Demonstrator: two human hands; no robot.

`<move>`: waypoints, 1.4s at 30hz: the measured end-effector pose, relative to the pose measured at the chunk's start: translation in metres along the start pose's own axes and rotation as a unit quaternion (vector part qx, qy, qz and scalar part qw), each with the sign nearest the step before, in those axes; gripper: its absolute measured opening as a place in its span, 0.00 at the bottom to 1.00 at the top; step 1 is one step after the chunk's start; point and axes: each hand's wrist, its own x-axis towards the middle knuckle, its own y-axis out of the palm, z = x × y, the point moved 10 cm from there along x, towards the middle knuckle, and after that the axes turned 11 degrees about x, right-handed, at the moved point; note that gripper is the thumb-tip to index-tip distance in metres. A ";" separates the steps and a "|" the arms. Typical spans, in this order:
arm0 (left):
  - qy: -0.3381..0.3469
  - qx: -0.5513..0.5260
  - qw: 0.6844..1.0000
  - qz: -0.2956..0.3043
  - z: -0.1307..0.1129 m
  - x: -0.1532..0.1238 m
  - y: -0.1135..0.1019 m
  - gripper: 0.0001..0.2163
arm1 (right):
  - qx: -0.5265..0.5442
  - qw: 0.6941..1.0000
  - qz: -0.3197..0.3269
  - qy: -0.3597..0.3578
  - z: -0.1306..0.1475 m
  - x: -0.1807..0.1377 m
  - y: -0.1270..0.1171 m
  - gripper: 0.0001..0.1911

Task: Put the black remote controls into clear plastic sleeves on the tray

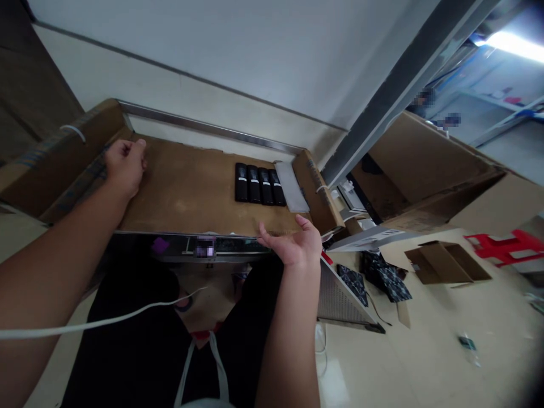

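Note:
A wide brown cardboard sheet lies on a metal-edged surface in front of me. My left hand is closed in a loose fist and rests on the sheet's far left corner, beside a cardboard flap. My right hand is at the sheet's near edge, palm up, fingers spread and curled under the cardboard. Several black rectangular devices lie in a row on the right part of the sheet, next to a pale grey flat piece.
A white cable crosses my left forearm. A metal strip runs under the sheet's near edge. Open cardboard boxes and a large carton stand at right on the floor, with black mesh parts and a red stool.

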 end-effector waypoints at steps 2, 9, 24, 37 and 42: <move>-0.003 0.008 1.000 -0.001 -0.002 -0.001 -0.001 0.20 | 0.006 1.000 -0.009 0.001 0.001 0.001 0.001 0.22; -0.010 0.037 0.999 0.015 -0.006 -0.004 0.001 0.15 | 0.001 0.999 -0.021 0.028 0.002 0.005 0.000 0.20; 0.005 -0.006 1.000 0.000 -0.006 -0.003 -0.002 0.14 | -0.045 0.998 0.013 -0.047 0.015 0.014 -0.059 0.23; -0.011 0.047 0.998 0.029 -0.009 -0.007 0.006 0.17 | -0.007 0.987 -0.015 -0.163 0.009 0.021 0.004 0.14; -0.011 0.042 0.999 0.022 -0.007 -0.005 0.006 0.22 | 0.072 0.974 -0.013 -0.214 0.015 0.021 0.010 0.12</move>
